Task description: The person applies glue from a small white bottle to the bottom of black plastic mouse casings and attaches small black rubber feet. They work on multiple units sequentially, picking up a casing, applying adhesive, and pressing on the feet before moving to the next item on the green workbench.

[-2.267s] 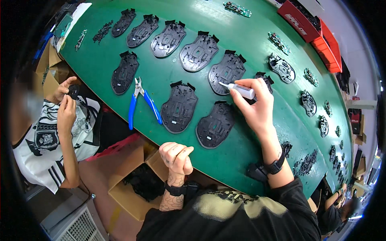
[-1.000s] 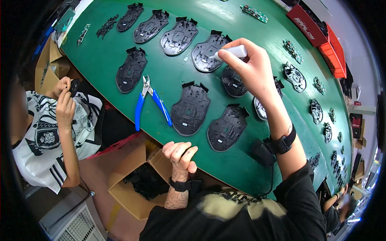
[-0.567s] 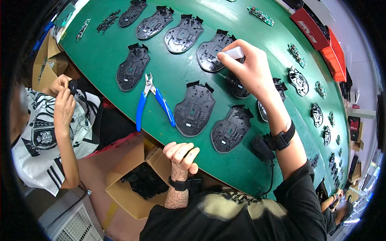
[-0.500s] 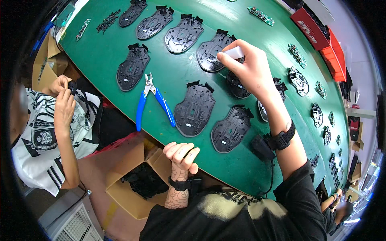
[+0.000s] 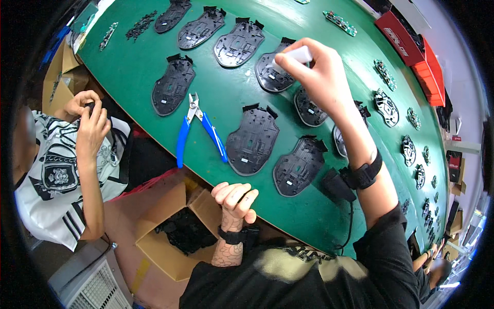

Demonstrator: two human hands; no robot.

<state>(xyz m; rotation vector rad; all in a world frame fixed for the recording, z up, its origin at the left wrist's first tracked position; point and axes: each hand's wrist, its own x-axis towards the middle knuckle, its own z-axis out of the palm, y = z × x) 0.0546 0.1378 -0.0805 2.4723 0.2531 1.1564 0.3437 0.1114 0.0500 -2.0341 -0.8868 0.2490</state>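
My right hand (image 5: 327,74) pinches a small white tube (image 5: 301,54) between thumb and fingers. It tilts with its near end over a black mouse-shaped plastic shell (image 5: 272,77) in the back row; whether the two touch, I cannot tell. My left hand (image 5: 235,200) is curled closed at the table's front edge, with nothing visible in it. The nearest pieces to it are two more shells, one (image 5: 253,139) straight ahead and another (image 5: 298,167) to the right. Blue-handled side cutters (image 5: 198,126) lie with spread handles to the left. Part of another shell (image 5: 310,109) shows under my right wrist.
Green circuit boards (image 5: 339,23) and several shells with white parts (image 5: 386,108) line the right side. A dark heap of small parts (image 5: 141,26) is at far left. Below the edge stands a cardboard box (image 5: 159,247). A co-worker's hands (image 5: 92,121) are at left.
My right hand and the tube have shifted slightly up and left over the same shell. The table scene slides a little right in view. The co-worker's hands have moved; my left hand stays curled.
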